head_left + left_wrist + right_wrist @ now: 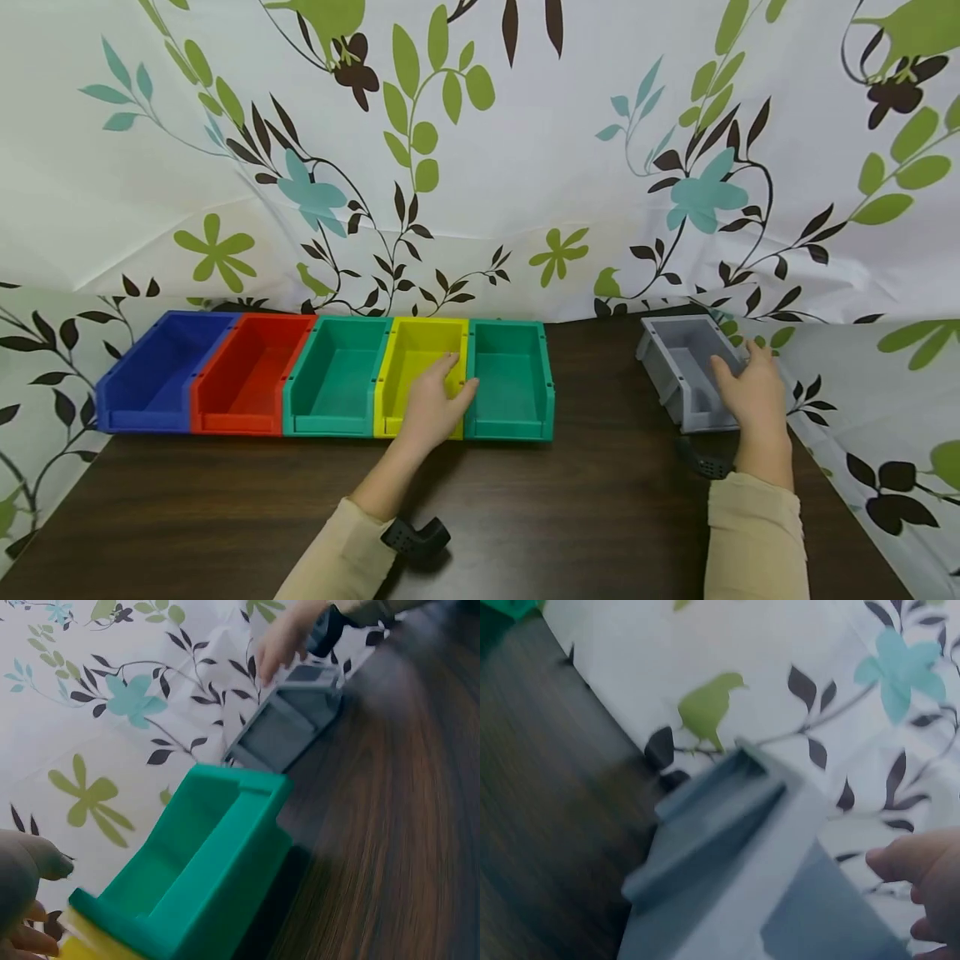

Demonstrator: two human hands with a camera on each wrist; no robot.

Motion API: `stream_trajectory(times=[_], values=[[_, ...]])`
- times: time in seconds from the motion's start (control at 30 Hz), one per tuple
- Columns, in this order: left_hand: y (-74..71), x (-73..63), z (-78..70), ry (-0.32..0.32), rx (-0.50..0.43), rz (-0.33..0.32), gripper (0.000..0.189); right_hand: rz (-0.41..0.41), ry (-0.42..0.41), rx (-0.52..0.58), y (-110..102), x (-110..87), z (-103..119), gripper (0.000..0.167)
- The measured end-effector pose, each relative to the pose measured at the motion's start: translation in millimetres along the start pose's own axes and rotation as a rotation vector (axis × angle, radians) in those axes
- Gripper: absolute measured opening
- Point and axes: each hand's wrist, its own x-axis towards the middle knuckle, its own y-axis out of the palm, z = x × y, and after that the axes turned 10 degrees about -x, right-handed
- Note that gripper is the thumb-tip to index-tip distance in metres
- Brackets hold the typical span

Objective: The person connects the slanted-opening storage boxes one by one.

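Note:
Over the front of a yellow bin [407,358] hovers my left hand [433,402], its thumb held apart from the fingers and nothing in its grasp. That hand [22,889] also shows at the lower left of the left wrist view, beside a green bin [232,870]. On the far right, my right hand [752,396] reaches over the right side of a grey bin [663,367], thumb and fingers spread. In the right wrist view the thumb and fingertips of the right hand [930,881] stand apart from the wall of the grey bin [757,862], holding nothing.
A blue bin [142,421], a red bin [236,423] and another green bin [327,425] continue the row leftward. All stand on a dark wooden table [585,500]. A leaf-patterned cloth [495,200] hangs behind. Each wrist wears a black device [416,537].

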Motion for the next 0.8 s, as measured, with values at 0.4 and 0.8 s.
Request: stream_trajectory(times=[0.4,0.8], values=[[-1.9,5.2,14.3,-0.001,-0.145,0.183,0.06,0.007,0.098,-0.032,9.4,6.6,-3.5,0.052],[-8.7,7.3,22.2,0.004,-0.173,0.292,0.065,0.115,-0.038,0.043,20.5,3.2,21.3,0.048]])
